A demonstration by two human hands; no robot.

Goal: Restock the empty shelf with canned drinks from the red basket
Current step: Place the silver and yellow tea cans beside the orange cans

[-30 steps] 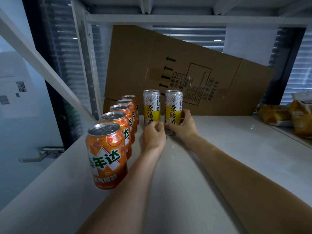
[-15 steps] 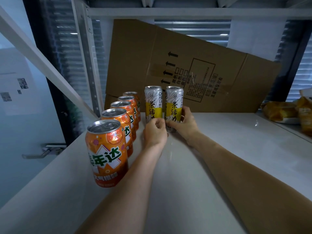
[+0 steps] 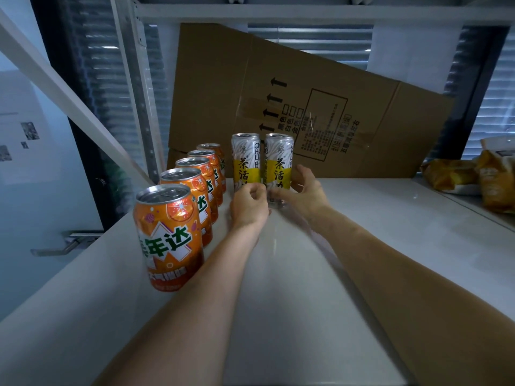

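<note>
Two tall white-and-yellow tea cans stand side by side at the back of the white shelf (image 3: 306, 274). My left hand (image 3: 249, 206) is curled against the base of the left tea can (image 3: 245, 160) and hides its bottom. My right hand (image 3: 305, 190) wraps round the lower part of the right tea can (image 3: 279, 162), thumb in front, fingers on its right side. A row of several orange soda cans (image 3: 170, 235) runs from front to back along the shelf's left side. The red basket is out of view.
A flattened cardboard box (image 3: 320, 79) leans against the back of the shelf just behind the tea cans. Yellow snack bags (image 3: 471, 176) lie at the far right. A slanted white brace (image 3: 69, 101) and an upright post (image 3: 133, 87) bound the left side.
Both hands have stayed at the two tea cans. The right hand's fingers have loosened slightly round its can. The camera has shifted a little.
</note>
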